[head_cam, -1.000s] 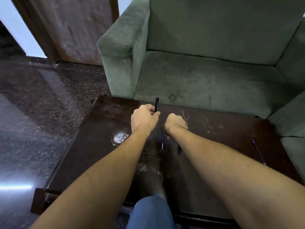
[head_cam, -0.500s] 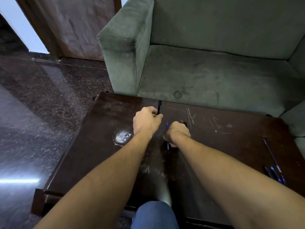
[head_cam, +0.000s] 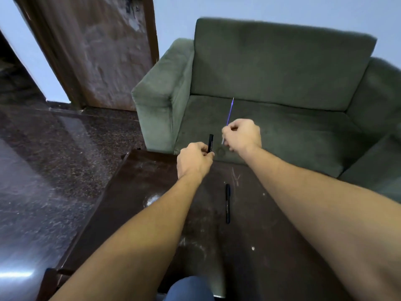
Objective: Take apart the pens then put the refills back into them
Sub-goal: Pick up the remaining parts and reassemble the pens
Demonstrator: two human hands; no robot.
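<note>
My left hand (head_cam: 193, 161) grips a black pen barrel (head_cam: 210, 143) that sticks upward out of the fist. My right hand (head_cam: 242, 134) pinches a thin blue refill (head_cam: 230, 111), which points up and away from me, its tip above the sofa seat. The two hands are raised above the far edge of the dark wooden table (head_cam: 134, 192), a short gap between them. A second black pen (head_cam: 227, 203) lies flat on the table between my forearms.
A green sofa (head_cam: 282, 88) stands right behind the table. A wooden door (head_cam: 104, 51) and a dark polished floor (head_cam: 43, 170) are to the left. My blue-clad knee (head_cam: 191, 288) shows at the bottom edge.
Both hands have lifted off the table. The right hand has risen with the blue refill held up. The view has tilted upward, and the pens at the table's right are out of frame.
</note>
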